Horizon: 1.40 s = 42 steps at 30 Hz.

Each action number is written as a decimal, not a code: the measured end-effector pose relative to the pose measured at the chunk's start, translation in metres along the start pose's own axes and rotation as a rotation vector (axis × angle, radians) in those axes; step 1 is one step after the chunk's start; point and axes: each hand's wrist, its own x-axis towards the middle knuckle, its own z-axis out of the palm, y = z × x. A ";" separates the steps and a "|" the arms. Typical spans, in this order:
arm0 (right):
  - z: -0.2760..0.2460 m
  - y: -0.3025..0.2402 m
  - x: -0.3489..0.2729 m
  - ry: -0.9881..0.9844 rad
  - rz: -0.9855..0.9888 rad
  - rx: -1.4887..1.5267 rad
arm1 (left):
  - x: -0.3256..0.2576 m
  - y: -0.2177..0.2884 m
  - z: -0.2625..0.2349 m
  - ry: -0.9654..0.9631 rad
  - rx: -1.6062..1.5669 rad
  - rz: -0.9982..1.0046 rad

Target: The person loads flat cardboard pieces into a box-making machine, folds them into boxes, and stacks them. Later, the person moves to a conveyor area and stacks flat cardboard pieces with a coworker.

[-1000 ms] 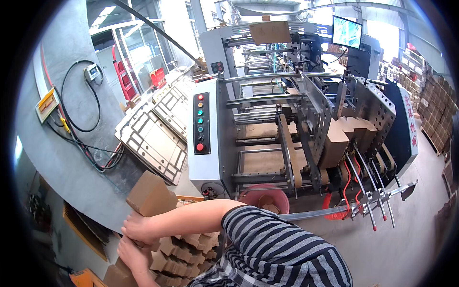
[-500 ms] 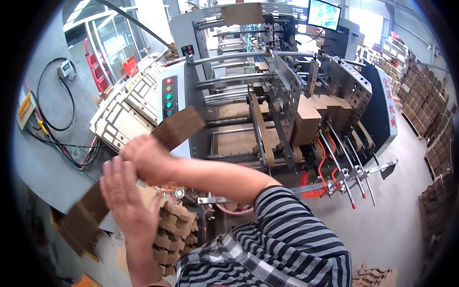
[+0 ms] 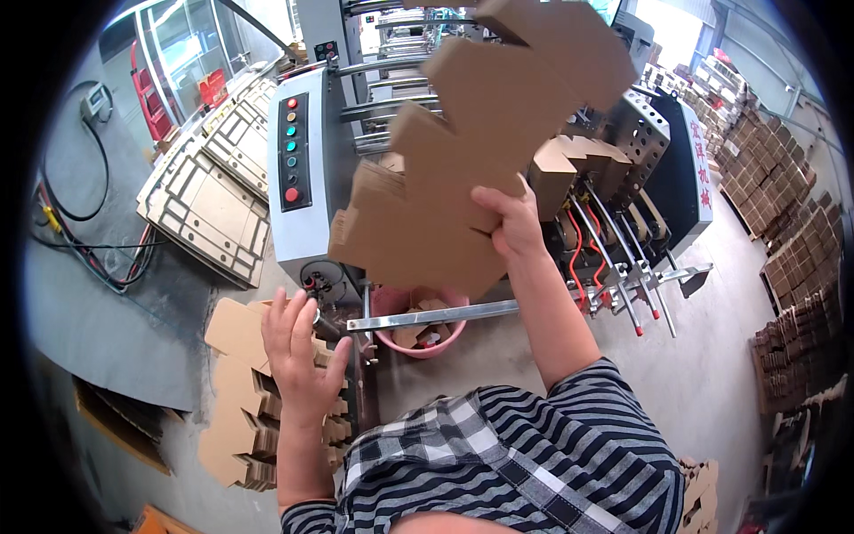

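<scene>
A stack of flat die-cut cardboard blanks (image 3: 463, 178) is raised in front of me, its broad brown face toward me. My right hand (image 3: 513, 218) grips its near right edge, the thumb lying across the face. Lower on the left, my left hand (image 3: 304, 360) is apart from the stack, fingers stretched and thumb spread, holding nothing. Just below that hand lie more stacked cardboard blanks (image 3: 233, 392), partly hidden by my forearm. Behind the raised stack, a batch of blanks (image 3: 557, 169) stands in the machine's feeder. The raised stack hides the machine's middle.
A control panel (image 3: 292, 151) with coloured buttons stands left of the machine. A metal bar (image 3: 436, 314) crosses before me, above a pink basin (image 3: 422, 343) holding cardboard scraps. Metal rods (image 3: 623, 258) jut out on the right. Cutting-die boards (image 3: 209, 196) lean at left; cardboard piles (image 3: 774, 178) line the right.
The cardboard stack has swung from the lower left up to the centre, now in my right hand with its broad face showing. My left hand has come away from it and moved right.
</scene>
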 end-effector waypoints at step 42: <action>-0.313 -0.136 0.230 0.898 -0.248 0.240 | 0.111 0.018 0.291 -0.662 -0.347 -0.058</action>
